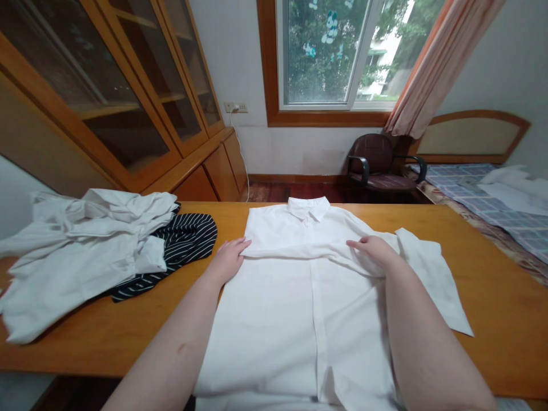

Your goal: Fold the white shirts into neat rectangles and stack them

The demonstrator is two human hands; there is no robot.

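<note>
Two hands: both are down on a white shirt (295,319), with bare forearms reaching in from the near edge of the view.
Left hand (229,260): open, palm down, fingers together. The fingertips touch the shirt's left edge at chest height. The rest of the hand lies on bare wood just beside the cloth.
Right hand (375,250): open and flat, fingers pointing left, resting on the cloth at the right side of the chest. No pinched fold can be seen.
Shirt position: spread flat across the middle of the table (492,319), front up, with the button strip running down the centre. The collar (308,208) is at the far end and the hem reaches the near edge.
Band of cloth (299,248): lies across the chest on top of the shirt front, running from one hand to the other.
Sleeve (432,279): sticks out to the right, flat on the wood, beyond the right forearm.
Pile of white clothes (77,262): rumpled, at the left end of the table, well apart from the shirt.
Striped garment (184,242): dark with thin white stripes, partly under the pile, near the left hand but not touching it.
Room: glass-door cabinet (128,97) along the left wall, window (338,51) with a curtain (440,63) straight ahead, chair (381,165) below it, bed (492,194) at right.
</note>
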